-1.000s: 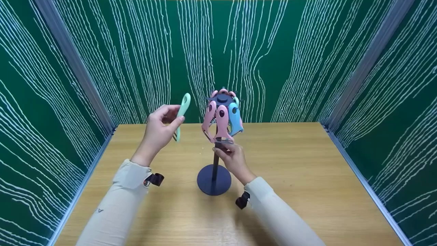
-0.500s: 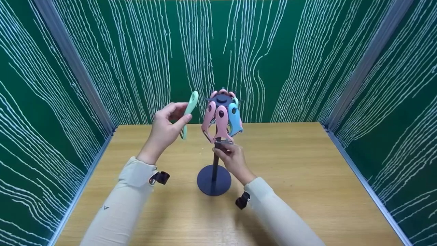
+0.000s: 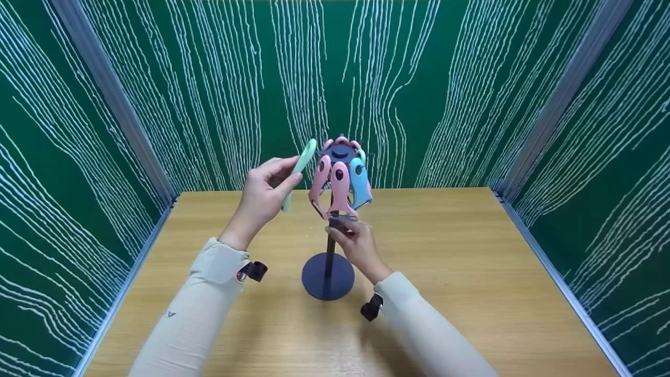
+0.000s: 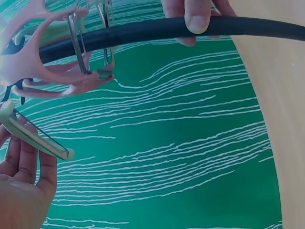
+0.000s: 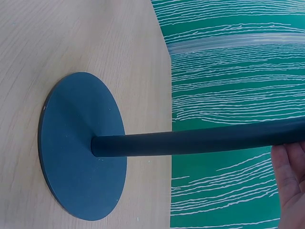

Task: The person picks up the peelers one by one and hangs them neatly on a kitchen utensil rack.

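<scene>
My left hand (image 3: 264, 191) pinches a mint green peeler (image 3: 306, 156) by its handle, held upright just left of a black stand (image 3: 328, 285). The left wrist view shows the blade end of this green peeler (image 4: 35, 137) beyond my fingers. Pink peelers (image 3: 341, 180) and a blue peeler (image 3: 359, 175) hang by their handle holes from hooks round the stand's top, with part of another mint green one behind. Below their blades, my right hand (image 3: 360, 245) holds the stand's upright pole (image 5: 190, 142) between thumb and fingers.
The stand's round base (image 5: 76, 157) rests on the wooden table (image 3: 439, 262). Dark green panels with wavy white lines (image 3: 366, 63) rise behind and on both sides, joined by grey corner posts (image 3: 562, 94).
My left hand has moved right with the mint green peeler, bringing it close to the stand's top, and the handle leans further right. My right hand and the stand stay put.
</scene>
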`<act>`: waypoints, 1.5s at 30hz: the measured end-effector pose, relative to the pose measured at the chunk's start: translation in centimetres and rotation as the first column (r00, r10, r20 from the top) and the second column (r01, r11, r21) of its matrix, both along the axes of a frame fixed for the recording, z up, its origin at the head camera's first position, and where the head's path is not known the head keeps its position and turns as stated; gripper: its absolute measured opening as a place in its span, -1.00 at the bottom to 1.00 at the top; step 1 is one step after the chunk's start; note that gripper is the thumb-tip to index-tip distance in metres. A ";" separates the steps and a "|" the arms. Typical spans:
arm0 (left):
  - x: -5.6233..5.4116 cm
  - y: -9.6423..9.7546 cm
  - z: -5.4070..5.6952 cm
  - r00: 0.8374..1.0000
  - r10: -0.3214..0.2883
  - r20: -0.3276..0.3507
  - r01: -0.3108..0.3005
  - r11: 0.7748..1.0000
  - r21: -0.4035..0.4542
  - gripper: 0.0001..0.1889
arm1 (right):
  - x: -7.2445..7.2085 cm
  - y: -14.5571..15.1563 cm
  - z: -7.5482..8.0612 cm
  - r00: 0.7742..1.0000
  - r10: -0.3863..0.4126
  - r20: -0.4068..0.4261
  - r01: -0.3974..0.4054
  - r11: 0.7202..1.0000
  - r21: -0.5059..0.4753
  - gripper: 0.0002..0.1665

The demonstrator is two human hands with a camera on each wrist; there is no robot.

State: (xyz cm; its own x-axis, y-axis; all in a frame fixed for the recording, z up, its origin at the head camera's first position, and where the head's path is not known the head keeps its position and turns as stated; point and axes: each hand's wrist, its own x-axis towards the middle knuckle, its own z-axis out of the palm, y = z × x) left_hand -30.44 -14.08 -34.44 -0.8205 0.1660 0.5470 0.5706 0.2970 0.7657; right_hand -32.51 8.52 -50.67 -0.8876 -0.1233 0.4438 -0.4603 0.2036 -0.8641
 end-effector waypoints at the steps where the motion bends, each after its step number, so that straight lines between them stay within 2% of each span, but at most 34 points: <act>1: -0.1 0.1 0.0 1.000 -0.006 0.004 0.006 1.000 -0.001 -0.63 | 0.0 0.0 0.0 1.000 0.001 0.001 -0.001 1.000 0.004 -0.88; 15: -0.3 0.5 -0.6 0.999 -0.039 0.033 0.039 0.999 -0.012 -0.64 | 0.0 0.0 0.1 0.998 0.002 0.057 -0.003 1.000 0.019 -0.83; 23: -0.4 0.7 -1.1 0.998 -0.051 0.034 0.051 0.999 -0.006 -0.64 | 0.1 -0.1 0.3 0.999 -0.006 -0.032 0.009 0.998 0.069 -0.87; 31: -0.5 1.2 -1.6 0.998 -0.055 0.043 0.055 0.998 -0.007 -0.62 | 0.5 0.1 0.5 0.999 -0.009 -0.039 0.013 0.995 0.094 -0.86; 37: -0.5 0.9 -2.7 0.997 -0.054 0.049 0.055 0.998 -0.005 -0.60 | 0.6 0.2 0.7 0.999 0.006 -0.049 -0.001 0.994 0.107 -0.88; 45: -0.1 -0.2 -4.9 0.994 -0.056 0.099 0.053 0.998 0.027 -0.57 | 0.8 0.4 1.2 0.999 0.016 -0.049 -0.010 0.993 0.121 -0.90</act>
State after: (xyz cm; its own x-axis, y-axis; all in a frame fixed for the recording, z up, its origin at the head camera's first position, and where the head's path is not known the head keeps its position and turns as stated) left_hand -30.54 -14.28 -39.34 -0.8612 0.1998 0.4674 0.5060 0.2485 0.8260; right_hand -31.75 8.93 -49.42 -0.8627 -0.1902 0.4685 -0.5054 0.2990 -0.8094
